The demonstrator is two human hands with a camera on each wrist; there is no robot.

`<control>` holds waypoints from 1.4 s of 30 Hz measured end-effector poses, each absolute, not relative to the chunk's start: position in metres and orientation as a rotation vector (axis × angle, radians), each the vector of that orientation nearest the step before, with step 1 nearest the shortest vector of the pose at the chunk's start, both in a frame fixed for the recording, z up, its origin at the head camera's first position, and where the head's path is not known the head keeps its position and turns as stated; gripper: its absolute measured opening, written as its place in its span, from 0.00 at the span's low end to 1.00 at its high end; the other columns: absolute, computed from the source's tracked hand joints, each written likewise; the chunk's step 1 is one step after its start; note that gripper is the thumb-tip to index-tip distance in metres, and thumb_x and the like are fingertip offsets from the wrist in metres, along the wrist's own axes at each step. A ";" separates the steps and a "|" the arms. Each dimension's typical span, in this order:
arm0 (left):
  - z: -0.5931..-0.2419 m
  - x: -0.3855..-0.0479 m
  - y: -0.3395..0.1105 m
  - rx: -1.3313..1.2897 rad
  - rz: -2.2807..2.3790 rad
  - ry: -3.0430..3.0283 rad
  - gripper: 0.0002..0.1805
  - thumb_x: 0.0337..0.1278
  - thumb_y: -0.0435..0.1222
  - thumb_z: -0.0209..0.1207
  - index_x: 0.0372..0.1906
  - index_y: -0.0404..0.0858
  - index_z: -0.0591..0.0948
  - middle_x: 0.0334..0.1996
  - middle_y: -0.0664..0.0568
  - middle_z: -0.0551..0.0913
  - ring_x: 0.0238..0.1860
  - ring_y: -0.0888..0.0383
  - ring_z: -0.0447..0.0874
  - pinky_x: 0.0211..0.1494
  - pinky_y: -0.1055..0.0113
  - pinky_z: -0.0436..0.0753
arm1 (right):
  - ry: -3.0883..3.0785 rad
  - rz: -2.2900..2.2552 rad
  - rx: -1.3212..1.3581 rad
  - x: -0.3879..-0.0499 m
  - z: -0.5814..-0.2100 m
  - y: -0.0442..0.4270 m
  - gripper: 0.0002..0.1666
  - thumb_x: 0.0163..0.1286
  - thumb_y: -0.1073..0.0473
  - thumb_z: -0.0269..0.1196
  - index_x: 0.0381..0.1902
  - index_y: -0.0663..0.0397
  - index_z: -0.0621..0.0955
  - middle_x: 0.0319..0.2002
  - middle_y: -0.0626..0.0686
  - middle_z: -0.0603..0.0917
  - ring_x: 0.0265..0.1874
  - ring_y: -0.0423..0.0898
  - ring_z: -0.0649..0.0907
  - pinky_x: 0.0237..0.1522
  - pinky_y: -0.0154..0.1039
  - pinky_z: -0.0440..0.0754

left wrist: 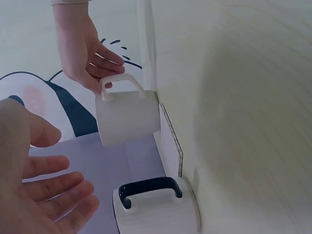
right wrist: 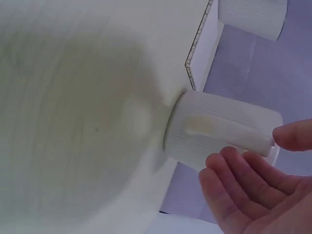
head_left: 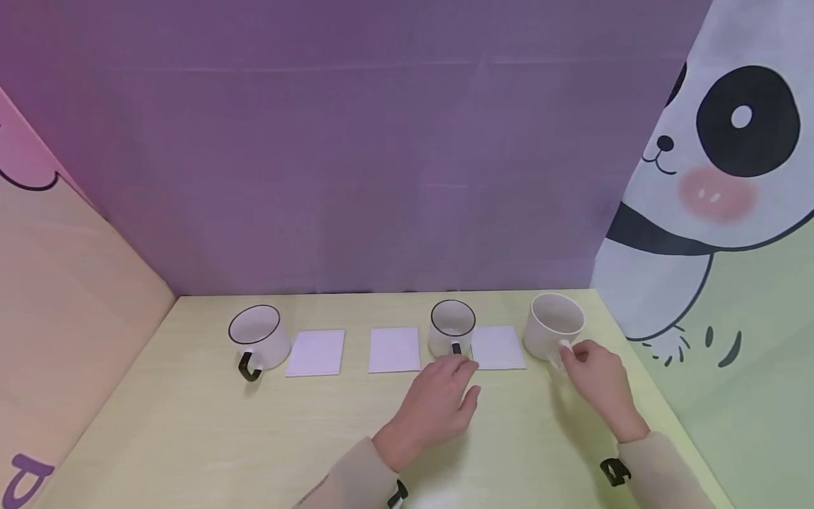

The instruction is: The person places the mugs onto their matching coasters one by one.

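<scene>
In the head view, my right hand is at the handle of an all-white mug at the right, pinching it between thumb and fingers. The right wrist view shows the thumb at the upper end of this white mug's handle, with curled fingers beside it. My left hand is in front of a white mug with a black rim and black handle. Its fingers are spread and hold nothing; in the left wrist view they are apart from that black-handled mug. Both mugs stand upright on the table.
Another black-handled white mug stands at the left of the table. Between the outer mugs lie three white square coasters: a left one, a middle one and a right one. A purple wall rises behind.
</scene>
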State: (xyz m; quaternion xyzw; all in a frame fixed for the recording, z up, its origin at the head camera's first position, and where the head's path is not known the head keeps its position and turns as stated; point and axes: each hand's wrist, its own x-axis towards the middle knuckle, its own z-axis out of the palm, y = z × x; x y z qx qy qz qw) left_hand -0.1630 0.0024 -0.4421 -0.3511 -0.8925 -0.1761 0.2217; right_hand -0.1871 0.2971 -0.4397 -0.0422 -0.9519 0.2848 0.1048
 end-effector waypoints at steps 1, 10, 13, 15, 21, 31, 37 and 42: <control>-0.441 -0.164 0.005 -0.972 -0.480 -2.475 0.15 0.66 0.39 0.60 0.53 0.37 0.82 0.50 0.49 0.83 0.52 0.52 0.82 0.56 0.61 0.80 | -2.801 0.880 -0.130 -0.189 -0.441 0.298 0.27 0.77 0.48 0.56 0.44 0.71 0.82 0.38 0.66 0.87 0.37 0.61 0.85 0.37 0.53 0.80; -0.439 -0.170 0.021 -0.981 -0.501 -2.520 0.16 0.67 0.39 0.58 0.54 0.37 0.82 0.50 0.50 0.83 0.53 0.54 0.81 0.58 0.63 0.78 | -2.648 1.530 -0.280 -0.197 -0.449 0.302 0.22 0.78 0.54 0.57 0.46 0.74 0.81 0.35 0.55 0.87 0.33 0.38 0.83 0.38 0.33 0.84; -0.439 -0.173 0.026 -0.983 -0.513 -2.515 0.15 0.67 0.39 0.58 0.54 0.37 0.82 0.49 0.51 0.83 0.52 0.54 0.81 0.58 0.64 0.78 | -2.545 1.772 -0.298 -0.200 -0.454 0.305 0.19 0.78 0.56 0.57 0.42 0.71 0.81 0.33 0.49 0.85 0.34 0.36 0.82 0.42 0.34 0.85; -0.441 -0.176 0.030 -0.978 -0.518 -2.521 0.15 0.67 0.38 0.58 0.54 0.37 0.82 0.49 0.51 0.83 0.52 0.55 0.81 0.58 0.65 0.78 | -2.472 1.910 -0.294 -0.202 -0.456 0.307 0.17 0.79 0.56 0.57 0.39 0.68 0.81 0.32 0.47 0.84 0.35 0.37 0.83 0.44 0.37 0.86; -0.441 -0.181 0.045 -0.945 -0.472 -2.553 0.15 0.66 0.39 0.59 0.52 0.37 0.82 0.47 0.51 0.83 0.46 0.53 0.81 0.50 0.65 0.80 | -2.395 2.045 -0.251 -0.203 -0.459 0.309 0.17 0.79 0.57 0.56 0.33 0.62 0.82 0.31 0.47 0.83 0.36 0.39 0.84 0.47 0.41 0.86; -0.445 -0.200 0.073 -0.867 -0.308 -2.722 0.10 0.69 0.42 0.56 0.41 0.39 0.80 0.36 0.51 0.78 0.38 0.53 0.77 0.39 0.65 0.78 | -2.429 2.026 -0.245 -0.202 -0.455 0.307 0.18 0.79 0.58 0.53 0.29 0.61 0.79 0.32 0.48 0.83 0.36 0.39 0.83 0.47 0.41 0.86; -0.453 -0.211 0.084 -0.798 -0.201 -2.795 0.12 0.68 0.43 0.57 0.44 0.38 0.81 0.37 0.50 0.79 0.40 0.53 0.78 0.40 0.63 0.78 | -2.431 2.030 -0.253 -0.205 -0.459 0.308 0.17 0.80 0.58 0.52 0.32 0.61 0.80 0.33 0.48 0.82 0.36 0.39 0.83 0.48 0.41 0.86; -0.459 -0.216 0.092 -0.743 -0.164 -2.884 0.13 0.65 0.42 0.57 0.47 0.38 0.81 0.38 0.51 0.78 0.42 0.52 0.77 0.44 0.62 0.78 | -2.446 2.016 -0.248 -0.206 -0.461 0.308 0.18 0.80 0.57 0.52 0.39 0.68 0.80 0.33 0.49 0.82 0.37 0.39 0.83 0.49 0.41 0.85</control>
